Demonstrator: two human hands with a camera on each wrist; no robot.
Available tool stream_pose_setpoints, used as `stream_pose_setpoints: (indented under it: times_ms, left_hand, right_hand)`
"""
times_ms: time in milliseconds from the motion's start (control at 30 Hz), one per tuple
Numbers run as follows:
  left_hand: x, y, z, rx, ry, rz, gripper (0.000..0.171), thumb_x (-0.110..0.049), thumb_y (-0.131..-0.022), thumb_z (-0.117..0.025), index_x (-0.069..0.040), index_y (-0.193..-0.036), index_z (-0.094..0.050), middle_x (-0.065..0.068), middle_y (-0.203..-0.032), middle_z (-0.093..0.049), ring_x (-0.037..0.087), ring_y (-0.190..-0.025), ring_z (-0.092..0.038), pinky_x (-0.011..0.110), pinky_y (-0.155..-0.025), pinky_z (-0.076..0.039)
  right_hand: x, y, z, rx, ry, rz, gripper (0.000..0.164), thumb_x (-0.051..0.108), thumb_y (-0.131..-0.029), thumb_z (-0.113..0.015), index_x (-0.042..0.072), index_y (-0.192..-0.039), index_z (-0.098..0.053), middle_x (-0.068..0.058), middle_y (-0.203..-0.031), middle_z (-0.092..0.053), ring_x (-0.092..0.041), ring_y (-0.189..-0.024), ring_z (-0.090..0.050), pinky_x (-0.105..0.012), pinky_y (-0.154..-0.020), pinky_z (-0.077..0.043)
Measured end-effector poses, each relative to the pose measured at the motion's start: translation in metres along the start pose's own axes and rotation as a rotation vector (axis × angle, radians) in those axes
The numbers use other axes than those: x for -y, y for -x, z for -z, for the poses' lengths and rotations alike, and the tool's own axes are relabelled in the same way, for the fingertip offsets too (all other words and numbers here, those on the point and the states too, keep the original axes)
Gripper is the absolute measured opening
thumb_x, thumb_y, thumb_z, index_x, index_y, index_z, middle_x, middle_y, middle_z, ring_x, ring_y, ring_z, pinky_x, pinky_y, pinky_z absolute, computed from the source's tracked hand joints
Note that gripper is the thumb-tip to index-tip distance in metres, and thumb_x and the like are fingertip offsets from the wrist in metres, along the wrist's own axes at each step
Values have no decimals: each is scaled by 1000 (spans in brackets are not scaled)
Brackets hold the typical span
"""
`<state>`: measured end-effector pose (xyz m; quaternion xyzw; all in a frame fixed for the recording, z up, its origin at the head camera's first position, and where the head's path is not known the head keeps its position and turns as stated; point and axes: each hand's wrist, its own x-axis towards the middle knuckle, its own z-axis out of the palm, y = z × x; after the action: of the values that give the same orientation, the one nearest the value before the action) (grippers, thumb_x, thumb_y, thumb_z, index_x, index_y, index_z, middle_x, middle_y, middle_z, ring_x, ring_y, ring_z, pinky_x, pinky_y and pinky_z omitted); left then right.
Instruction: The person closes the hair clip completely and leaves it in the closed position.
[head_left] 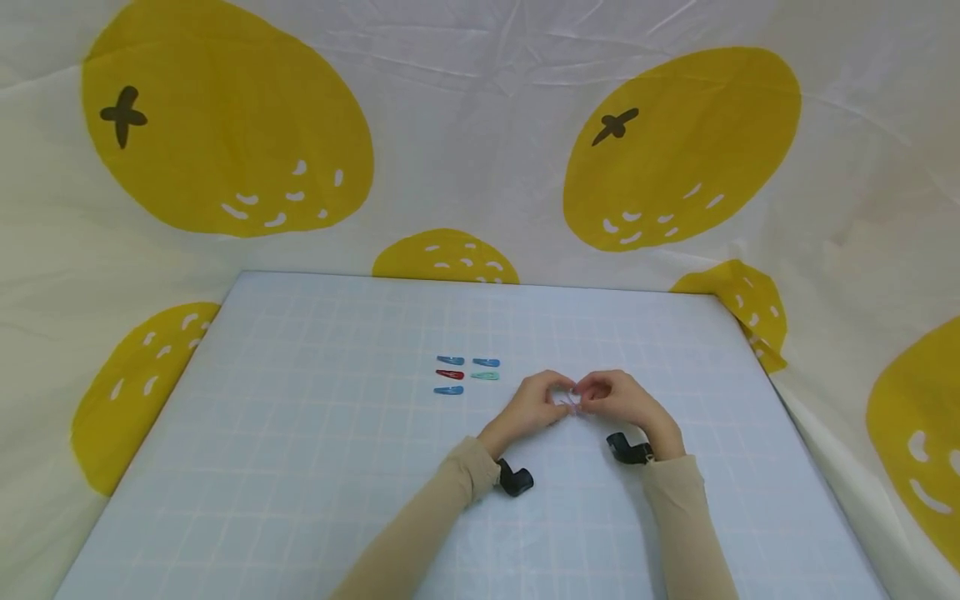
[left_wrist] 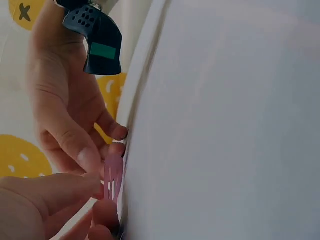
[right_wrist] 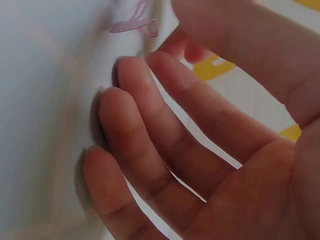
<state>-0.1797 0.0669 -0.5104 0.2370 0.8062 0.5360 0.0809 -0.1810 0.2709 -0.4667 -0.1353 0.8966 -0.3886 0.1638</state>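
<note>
Both hands meet over the table right of centre, around a small pink snap hair clip (left_wrist: 114,175). My left hand (head_left: 534,404) pinches one end of it between thumb and finger. At the clip's other end are the thumb and a fingertip of my right hand (head_left: 618,397), pinching close against it. In the right wrist view the clip (head_left: 573,405) has its parts spread apart, and the remaining right-hand fingers (right_wrist: 122,112) fan out beside the tabletop. Left of the hands lie several hair clips: blue (head_left: 451,360), blue (head_left: 486,362), red (head_left: 450,374), green (head_left: 485,376) and blue (head_left: 448,390).
The pale checked tabletop (head_left: 300,467) extends around the hands. Behind it hangs a white cloth (head_left: 465,125) printed with large yellow fruit. Black wrist devices (head_left: 515,478) sit on both wrists, below beige sleeves (head_left: 435,508).
</note>
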Motion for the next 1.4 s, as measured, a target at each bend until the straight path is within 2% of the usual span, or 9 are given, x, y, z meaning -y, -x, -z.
stream_pose_setpoints:
  times_ms: [67, 133, 200, 300, 433, 567, 900, 1167, 1400]
  left_hand:
    - [3, -2, -2, 4, -72, -61, 34, -3, -82, -77, -6, -115, -70, 5, -108, -68, 7, -75, -56, 19, -69, -46]
    - [7, -3, -3, 0, -136, -115, 30, -3, -82, -78, -7, -112, -71, 4, -112, -68, 7, -79, -55, 18, -73, -45]
    - [12, -4, -4, -1, -174, -148, 27, -3, -82, -77, -8, -108, -72, 3, -111, -67, 6, -76, -55, 18, -72, -44]
    - [16, -3, -4, 4, -180, -165, 18, -3, -84, -76, -7, -101, -73, 3, -110, -66, 5, -67, -52, 16, -67, -43]
    - [17, 0, -4, 0, -189, -144, 9, -8, -87, -75, -8, -96, -74, 0, -111, -66, 2, -71, -52, 14, -68, -43]
    - [15, 8, -5, -33, -206, -124, 5, -11, -88, -76, -11, -93, -74, -3, -105, -65, 2, -74, -52, 14, -68, -44]
    - [11, 20, -8, -83, -163, -98, 7, -11, -87, -76, -11, -94, -74, -6, -87, -59, 1, -68, -49, 16, -63, -43]
    - [9, 22, -8, -85, -124, -89, 7, -9, -87, -75, -11, -94, -74, -5, -85, -60, 1, -67, -50, 16, -62, -43]
    - [11, 25, -7, -92, -63, -71, 7, -8, -87, -75, -11, -93, -74, -6, -83, -59, 1, -67, -50, 18, -61, -44]
  right_hand:
    - [-2, -1, -2, 11, -8, -6, 26, 11, -80, -80, 1, -102, -70, -4, -81, -65, -15, -72, -57, -27, -67, -46]
    - [-3, -2, -4, 18, -4, -13, 28, 11, -77, -83, 2, -100, -70, -3, -80, -65, -15, -72, -57, -27, -66, -46]
    - [-3, -3, -6, 6, 18, -19, 26, 11, -75, -85, 3, -96, -71, -2, -79, -64, -15, -71, -56, -26, -65, -46]
    - [-2, -3, -9, -16, 42, -10, 17, 9, -76, -83, 4, -89, -73, -2, -78, -65, -15, -70, -55, -27, -65, -45]
    - [-3, -3, -11, -49, 58, 8, 7, 4, -77, -79, 4, -82, -74, -2, -78, -68, -15, -71, -56, -29, -66, -45]
    - [-6, -4, -11, -56, 61, 11, 4, 4, -78, -78, 4, -81, -74, -1, -78, -69, -15, -73, -57, -29, -68, -46]
    - [-4, -1, -10, -20, -2, 77, 6, 5, -78, -80, 5, -79, -75, -1, -77, -70, -15, -71, -58, -25, -65, -45]
    - [-1, 1, -10, -9, -7, 75, 7, 5, -78, -81, 6, -78, -74, -3, -75, -68, -14, -68, -55, -25, -62, -44]
    - [-1, -1, -13, 6, -26, 92, 7, 4, -79, -80, 2, -80, -74, -7, -79, -70, -15, -69, -55, -25, -63, -43]
